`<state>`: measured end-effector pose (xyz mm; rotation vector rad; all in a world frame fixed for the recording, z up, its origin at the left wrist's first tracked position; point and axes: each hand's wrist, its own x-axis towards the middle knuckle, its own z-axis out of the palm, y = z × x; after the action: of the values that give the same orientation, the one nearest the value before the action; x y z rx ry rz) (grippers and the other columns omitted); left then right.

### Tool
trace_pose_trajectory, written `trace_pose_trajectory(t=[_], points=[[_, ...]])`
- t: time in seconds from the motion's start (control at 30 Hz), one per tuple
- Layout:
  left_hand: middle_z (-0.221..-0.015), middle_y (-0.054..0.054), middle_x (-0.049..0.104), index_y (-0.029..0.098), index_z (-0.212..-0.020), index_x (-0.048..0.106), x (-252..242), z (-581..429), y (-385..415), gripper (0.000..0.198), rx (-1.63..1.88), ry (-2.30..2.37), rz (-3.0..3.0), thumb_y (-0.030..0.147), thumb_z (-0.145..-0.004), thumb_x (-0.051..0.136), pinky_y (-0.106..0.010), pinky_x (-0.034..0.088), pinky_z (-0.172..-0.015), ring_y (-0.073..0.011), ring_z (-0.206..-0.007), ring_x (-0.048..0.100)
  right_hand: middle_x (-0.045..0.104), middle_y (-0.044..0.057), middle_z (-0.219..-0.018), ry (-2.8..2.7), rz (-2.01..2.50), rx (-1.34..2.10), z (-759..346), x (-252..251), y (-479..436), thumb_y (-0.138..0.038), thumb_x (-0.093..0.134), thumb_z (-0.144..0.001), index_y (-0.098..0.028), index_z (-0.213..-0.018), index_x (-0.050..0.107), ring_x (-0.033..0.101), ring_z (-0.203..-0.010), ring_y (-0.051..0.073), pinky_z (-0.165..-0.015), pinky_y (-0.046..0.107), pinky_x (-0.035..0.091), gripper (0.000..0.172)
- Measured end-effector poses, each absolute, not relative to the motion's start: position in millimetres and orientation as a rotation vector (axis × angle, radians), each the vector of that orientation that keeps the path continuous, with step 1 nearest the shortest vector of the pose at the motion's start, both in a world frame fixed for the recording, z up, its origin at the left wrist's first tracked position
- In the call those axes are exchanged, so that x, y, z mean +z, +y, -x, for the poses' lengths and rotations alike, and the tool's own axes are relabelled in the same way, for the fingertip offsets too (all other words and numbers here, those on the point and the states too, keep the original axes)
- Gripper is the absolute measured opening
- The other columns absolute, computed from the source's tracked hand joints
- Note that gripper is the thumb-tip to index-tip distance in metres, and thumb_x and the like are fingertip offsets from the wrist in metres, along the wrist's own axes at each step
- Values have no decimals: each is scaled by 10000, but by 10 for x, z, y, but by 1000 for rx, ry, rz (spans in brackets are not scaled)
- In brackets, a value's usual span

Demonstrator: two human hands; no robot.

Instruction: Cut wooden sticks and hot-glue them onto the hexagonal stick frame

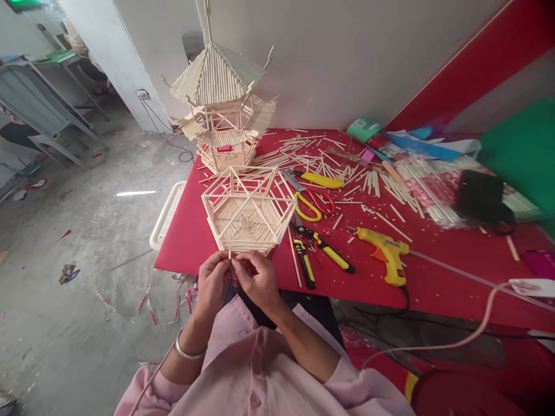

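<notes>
Bright, even daylight; perhaps edge-warped.

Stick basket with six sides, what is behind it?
Behind the stick basket stands a stick tower on the red table, loose sticks beside it. The tower's bottom edge is covered, so unseen. In front, the left hand and right hand pinch a small stick.

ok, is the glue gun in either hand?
No, the glue gun lies on the red table; left hand and right hand pinch a small stick.
</notes>
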<state>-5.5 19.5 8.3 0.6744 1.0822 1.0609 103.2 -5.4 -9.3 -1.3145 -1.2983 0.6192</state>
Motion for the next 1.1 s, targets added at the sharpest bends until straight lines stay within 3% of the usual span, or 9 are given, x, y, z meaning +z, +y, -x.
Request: trace_pose_trajectory(t=[1.1], points=[[-532,15,573,139,-738,680,78,55,202,173,1061,1074,-675,269,-627,706,-188,410,-422,-84,-434,498,687,12,-778,-1309,1299,592,-1030,-93,-43,-246,613,-863,-222,-840,640,653,-713,147,-678,260,531,44]])
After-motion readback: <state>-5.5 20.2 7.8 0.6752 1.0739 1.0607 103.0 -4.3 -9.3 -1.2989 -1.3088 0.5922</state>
